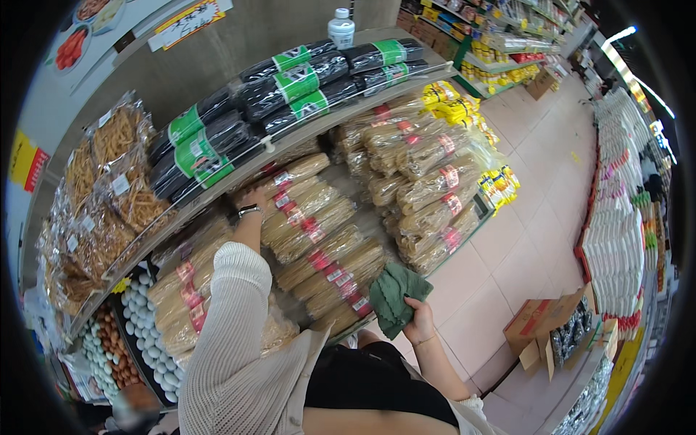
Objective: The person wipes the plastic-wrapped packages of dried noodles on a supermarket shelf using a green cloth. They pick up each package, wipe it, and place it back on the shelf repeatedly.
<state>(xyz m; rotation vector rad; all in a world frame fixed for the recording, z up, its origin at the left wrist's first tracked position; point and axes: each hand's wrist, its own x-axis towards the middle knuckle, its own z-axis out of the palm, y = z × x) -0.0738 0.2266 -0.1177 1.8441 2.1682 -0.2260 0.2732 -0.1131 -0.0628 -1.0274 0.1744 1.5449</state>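
A crumpled green cloth (396,299) hangs from my right hand (420,321), beside the front edge of the lower shelf. My left hand (253,200), with a watch on its wrist, reaches under the upper shelf and lies at the back end of a stack of dried noodle packs (304,206); whether its fingers grip anything is hidden. Nearer me lie more packs of noodles with red labels (337,277). Another stack (190,288) is left of my forearm, and a taller pile of clear-wrapped bundles (435,174) is to the right.
The upper shelf (261,144) holds black rolls with green labels (296,81), a white bottle (341,28) and bagged dried strips (117,179). Eggs (152,337) lie at lower left. Yellow packets (497,187) hang at the shelf's end. An opened cardboard box (544,321) stands at right.
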